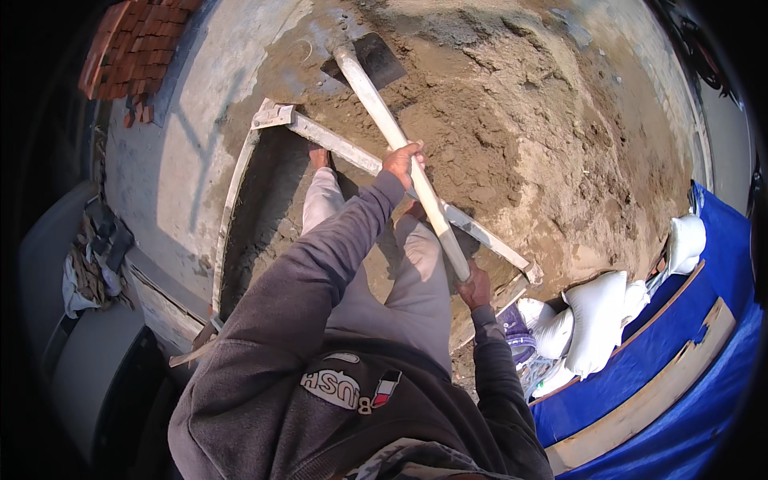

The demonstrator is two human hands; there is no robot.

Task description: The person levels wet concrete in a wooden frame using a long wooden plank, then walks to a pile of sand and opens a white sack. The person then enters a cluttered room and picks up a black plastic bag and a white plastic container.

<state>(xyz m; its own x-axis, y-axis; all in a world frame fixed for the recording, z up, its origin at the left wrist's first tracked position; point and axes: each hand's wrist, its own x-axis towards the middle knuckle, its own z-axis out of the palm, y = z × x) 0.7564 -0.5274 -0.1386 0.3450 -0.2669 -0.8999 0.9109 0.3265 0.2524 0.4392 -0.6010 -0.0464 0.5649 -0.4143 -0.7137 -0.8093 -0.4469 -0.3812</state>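
Both of my hands grip a long hoe (pixel 373 104) with a pale wooden handle. Its dark, flat, squarish blade (pixel 380 64) lies out at the far end, on the wet sand or mortar. My left hand (pixel 402 166) is wrapped round the middle of the handle. Close to the near end, my right hand (pixel 475 286) is closed round the handle's tip. Beneath the handle runs a mortar-smeared wooden frame (pixel 340 146), which the handle crosses at a slant. My bare feet stand at its far bar, partly hidden by it and by my arm.
A broad heap of brown sandy mix (pixel 488 128) spreads ahead and to the right. Stacked red bricks (pixel 144 48) stand far left. At the right lie white sacks (pixel 596 320), a blue tarp (pixel 724 272) and wooden planks (pixel 660 396). Rubble and cloth (pixel 96 264) sit at left.
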